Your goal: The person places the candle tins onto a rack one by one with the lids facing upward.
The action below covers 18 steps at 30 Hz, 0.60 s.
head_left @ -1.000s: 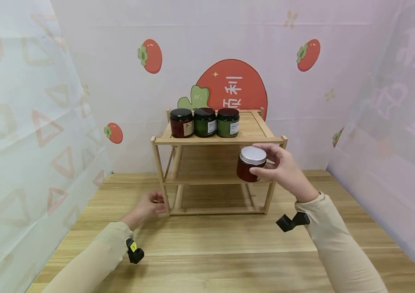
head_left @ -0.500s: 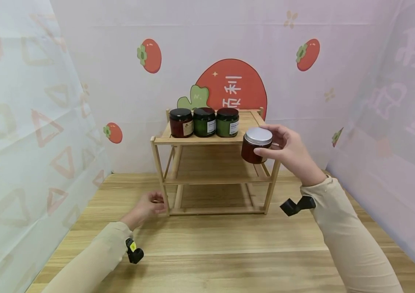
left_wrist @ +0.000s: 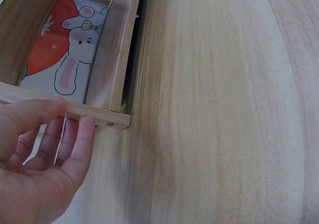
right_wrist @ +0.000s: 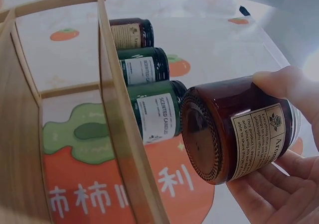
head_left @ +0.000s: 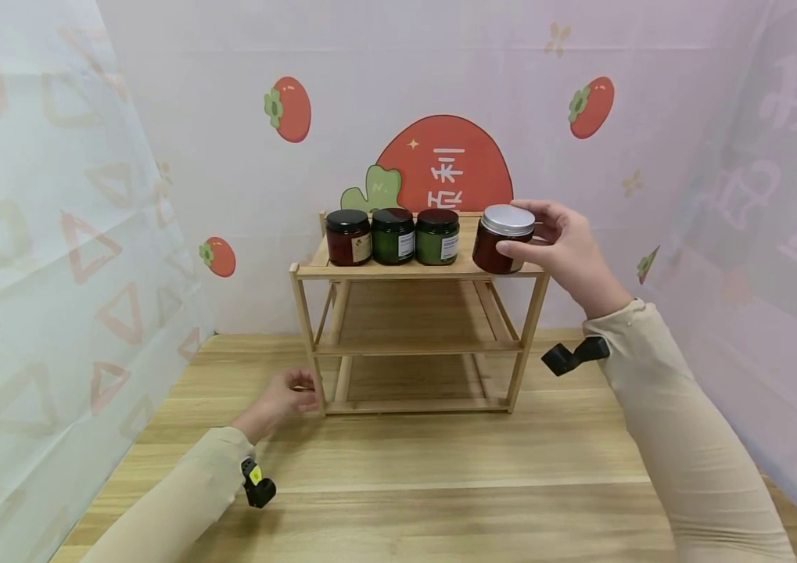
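Note:
My right hand (head_left: 558, 244) grips a brown glass candle jar (head_left: 498, 249) with a silver lid, thumb on one side and fingers on the other. It is at the right front of the wooden shelf's top tier, overlapping the front rail in the head view. The right wrist view shows the jar's ribbed base and its printed beige label (right_wrist: 256, 139). Low on the left, my left hand (head_left: 284, 402) holds the front leg of the wooden shelf (left_wrist: 94, 113) between thumb and fingers.
On the shelf's top tier stand a brown jar (head_left: 349, 238) and two green candle jars (head_left: 394, 238), all black-lidded, in a row left of the held jar. A middle rail (head_left: 418, 347) crosses the shelf's front. Printed cloth (head_left: 180, 141) surrounds the wooden table (head_left: 440, 493).
My right hand has raised the silver-lidded candle jar from in front of the middle tier to the height of the top tier, slightly to the right. The left hand stays on the shelf leg.

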Available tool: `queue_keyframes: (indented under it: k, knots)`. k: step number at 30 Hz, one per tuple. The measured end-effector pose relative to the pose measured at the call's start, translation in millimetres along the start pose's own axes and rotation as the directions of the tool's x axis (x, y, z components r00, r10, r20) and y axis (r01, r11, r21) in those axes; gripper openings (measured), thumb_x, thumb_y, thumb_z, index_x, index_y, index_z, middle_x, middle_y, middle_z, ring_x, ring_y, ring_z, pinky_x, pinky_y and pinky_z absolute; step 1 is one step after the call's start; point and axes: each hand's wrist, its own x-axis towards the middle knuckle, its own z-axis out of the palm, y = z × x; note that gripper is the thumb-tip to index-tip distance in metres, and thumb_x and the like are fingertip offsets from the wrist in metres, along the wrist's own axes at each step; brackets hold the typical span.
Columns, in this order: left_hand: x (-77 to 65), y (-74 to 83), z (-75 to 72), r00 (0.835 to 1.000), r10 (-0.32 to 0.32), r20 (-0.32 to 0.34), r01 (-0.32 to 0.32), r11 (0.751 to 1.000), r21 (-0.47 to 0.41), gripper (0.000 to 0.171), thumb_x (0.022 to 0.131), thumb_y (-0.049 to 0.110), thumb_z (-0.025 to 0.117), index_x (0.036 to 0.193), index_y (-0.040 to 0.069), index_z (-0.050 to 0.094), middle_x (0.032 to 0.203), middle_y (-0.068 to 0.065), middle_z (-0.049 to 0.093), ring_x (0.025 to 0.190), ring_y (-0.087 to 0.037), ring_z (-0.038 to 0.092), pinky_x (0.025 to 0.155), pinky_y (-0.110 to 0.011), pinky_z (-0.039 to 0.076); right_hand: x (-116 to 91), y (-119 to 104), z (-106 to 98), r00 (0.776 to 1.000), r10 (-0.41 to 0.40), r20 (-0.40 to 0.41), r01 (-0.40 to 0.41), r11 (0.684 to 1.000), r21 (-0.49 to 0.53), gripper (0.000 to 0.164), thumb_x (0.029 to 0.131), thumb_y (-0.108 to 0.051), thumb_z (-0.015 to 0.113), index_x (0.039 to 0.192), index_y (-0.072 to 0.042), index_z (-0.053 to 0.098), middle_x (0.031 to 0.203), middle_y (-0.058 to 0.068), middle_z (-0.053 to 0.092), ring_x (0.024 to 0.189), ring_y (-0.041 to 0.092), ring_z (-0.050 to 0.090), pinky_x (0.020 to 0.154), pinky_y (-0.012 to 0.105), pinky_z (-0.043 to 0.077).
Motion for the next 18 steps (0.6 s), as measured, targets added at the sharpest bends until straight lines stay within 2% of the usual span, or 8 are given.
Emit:
queue_keyframes:
  k: [8, 18]
  knots:
    - [0.0, 1.2, -1.4, 1.0, 0.011, 0.006, -0.011, 1.0, -0.008, 0.026, 0.085, -0.013, 0.058, 0.11, -0.011, 0.05, 0.1, -0.013, 0.058, 0.089, -0.018, 0.06, 0.084, -0.034, 0.06, 19, -8, -3, 0.999, 0.005, -0.043, -0.005, 1.0, -0.018, 0.058, 0.081, -0.015, 0.078, 0.133, -0.008, 0.054, 0.117, -0.001, 0.061, 0.104, 0.006, 0.062, 0.083, 0.013, 0.051]
    - [0.2, 0.7, 0.7, 1.0, 0.001, -0.005, -0.001, 1.0, 0.013, 0.027, 0.086, -0.012, 0.059, 0.111, -0.012, 0.05, 0.102, -0.015, 0.058, 0.088, -0.017, 0.06, 0.083, -0.032, 0.06, 36, -5, -1, 0.999, 0.037, -0.025, -0.038, 0.999, -0.009, 0.062, 0.082, -0.016, 0.078, 0.136, -0.007, 0.05, 0.12, 0.002, 0.059, 0.106, 0.01, 0.061, 0.084, 0.014, 0.051]
